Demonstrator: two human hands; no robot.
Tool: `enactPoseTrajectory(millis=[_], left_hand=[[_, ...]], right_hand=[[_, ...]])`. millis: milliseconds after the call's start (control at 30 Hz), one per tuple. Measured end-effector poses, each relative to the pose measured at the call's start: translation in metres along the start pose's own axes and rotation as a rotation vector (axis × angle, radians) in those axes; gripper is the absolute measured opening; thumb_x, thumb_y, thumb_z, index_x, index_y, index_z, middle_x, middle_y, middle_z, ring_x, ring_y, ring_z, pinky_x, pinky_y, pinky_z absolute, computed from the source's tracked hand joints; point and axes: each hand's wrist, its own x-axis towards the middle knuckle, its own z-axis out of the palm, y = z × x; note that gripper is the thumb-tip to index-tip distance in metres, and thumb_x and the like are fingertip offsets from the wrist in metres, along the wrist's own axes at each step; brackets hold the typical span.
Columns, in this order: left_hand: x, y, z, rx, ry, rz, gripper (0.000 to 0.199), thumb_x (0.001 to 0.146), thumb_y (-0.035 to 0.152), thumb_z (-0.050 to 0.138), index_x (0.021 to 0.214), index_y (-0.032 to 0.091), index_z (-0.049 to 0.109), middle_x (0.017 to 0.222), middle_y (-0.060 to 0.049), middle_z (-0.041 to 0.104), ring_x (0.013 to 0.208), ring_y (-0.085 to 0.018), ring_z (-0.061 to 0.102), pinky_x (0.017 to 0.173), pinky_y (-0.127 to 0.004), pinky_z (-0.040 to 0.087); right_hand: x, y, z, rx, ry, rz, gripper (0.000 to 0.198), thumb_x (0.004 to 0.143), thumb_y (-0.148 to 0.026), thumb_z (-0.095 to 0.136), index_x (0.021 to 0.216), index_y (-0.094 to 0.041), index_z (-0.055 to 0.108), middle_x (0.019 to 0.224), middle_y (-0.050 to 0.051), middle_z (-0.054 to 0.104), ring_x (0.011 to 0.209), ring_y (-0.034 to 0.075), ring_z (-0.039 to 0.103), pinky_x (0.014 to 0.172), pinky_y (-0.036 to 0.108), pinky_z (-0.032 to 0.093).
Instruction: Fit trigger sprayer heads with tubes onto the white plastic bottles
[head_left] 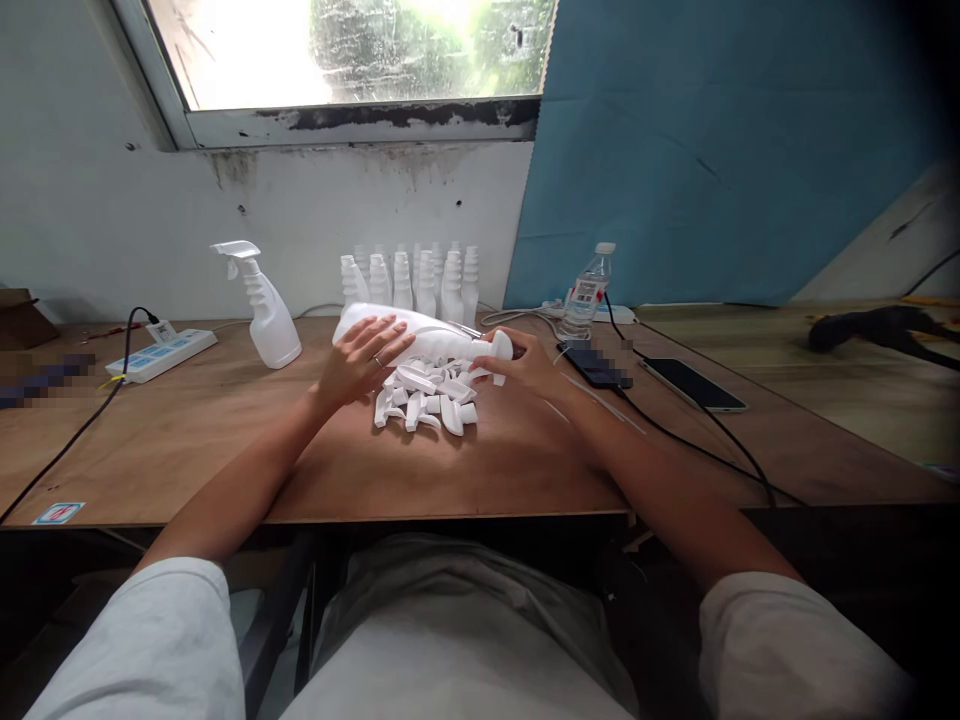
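Note:
A white spray bottle [439, 338] lies tilted on its side in the air above a pile of white trigger spray heads [420, 400]. Around its wide body wraps my left hand [369, 352], a ring on one finger. At the neck end, my right hand [525, 362] grips the white spray head [501, 346], its fingers closed round it. Whether the head is screwed tight on the neck I cannot tell. Behind them stand several white bottles without heads [426, 280]. To the left, another spray bottle [274, 325] stands upright with a head fitted.
A power strip [169, 355] with a black cable lies at the left. On the right are a clear water bottle [589, 295], a dark phone [596, 366], a second phone [694, 385], cables and thin white tubes [604, 402]. The wooden table's [480, 490] front edge is near my body.

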Motion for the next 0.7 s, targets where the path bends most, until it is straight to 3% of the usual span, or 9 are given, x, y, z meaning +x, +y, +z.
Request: enactPoseTrajectory(millis=[133,300,533,700], left_hand=[[0.000,-0.006,-0.009,-0.074,-0.141,-0.037,0.047,0.091,0.045,0.053,0.131,0.022,0.058,0.123,-0.009,0.070,0.113,-0.024,0.066,0.093,-0.036,0.054],[0.003,-0.013,-0.026,-0.215,-0.192,-0.215,0.052,0.082,0.049,0.064,0.125,0.020,0.064,0.106,-0.008,0.075,0.084,-0.022,0.072,0.073,-0.028,0.053],[0.017,-0.018,-0.053,-0.766,-0.488,-0.462,0.051,0.078,0.048,0.070,0.119,0.019,0.069,0.099,-0.005,0.074,0.085,-0.021,0.068,0.065,-0.024,0.053],[0.019,-0.025,-0.068,-0.935,-0.689,-0.591,0.049,0.079,0.052,0.066,0.119,0.024,0.070,0.098,-0.006,0.075,0.079,-0.022,0.070,0.060,-0.026,0.055]], right_hand=[[0.005,0.008,-0.011,-0.477,-0.050,-0.319,0.028,0.076,-0.042,0.074,0.095,-0.022,0.071,0.096,0.005,0.072,0.088,0.023,0.067,0.080,0.036,0.055],[0.013,0.010,-0.018,-0.775,-0.015,-0.743,0.024,0.090,-0.023,0.057,0.108,-0.031,0.070,0.116,0.006,0.070,0.114,0.024,0.062,0.107,0.051,0.042],[0.008,-0.005,-0.017,-0.898,0.040,-0.760,0.019,0.096,-0.029,0.052,0.105,-0.034,0.069,0.113,0.002,0.072,0.124,0.023,0.058,0.114,0.060,0.030],[0.006,-0.006,-0.013,-0.942,0.027,-0.759,0.017,0.096,-0.027,0.055,0.103,-0.037,0.066,0.111,-0.003,0.072,0.124,0.021,0.058,0.117,0.057,0.027]])
